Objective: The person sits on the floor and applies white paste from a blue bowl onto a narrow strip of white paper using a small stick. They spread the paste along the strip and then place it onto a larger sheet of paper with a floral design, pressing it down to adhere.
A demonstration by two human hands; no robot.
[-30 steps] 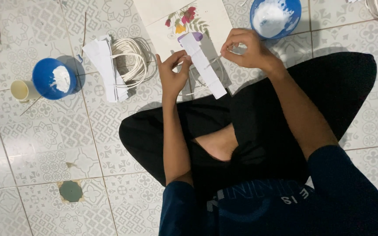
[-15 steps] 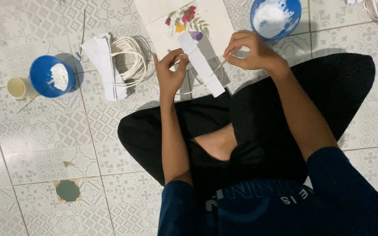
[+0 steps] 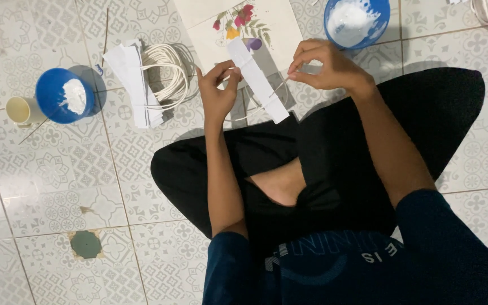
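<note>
Together my left hand (image 3: 217,93) and right hand (image 3: 326,65) pinch a thin white cord (image 3: 255,110) taut, steadying the long white paper strip (image 3: 257,79) between them, over my lap, for attaching.

Person seated cross-legged on a patterned tile floor (image 3: 57,186). Left hand (image 3: 217,93) pinches one end of a white paper strip (image 3: 256,79); right hand (image 3: 326,66) pinches a thin cord near the strip's other side. A flower-printed paper bag (image 3: 266,28) lies flat just beyond the strip. Left of it: a coil of white cord (image 3: 168,73), a stack of white strips (image 3: 134,82), a blue bowl of white paste (image 3: 64,96), a small cream cup (image 3: 22,110). A second blue bowl (image 3: 357,21) sits beyond the right hand.
</note>
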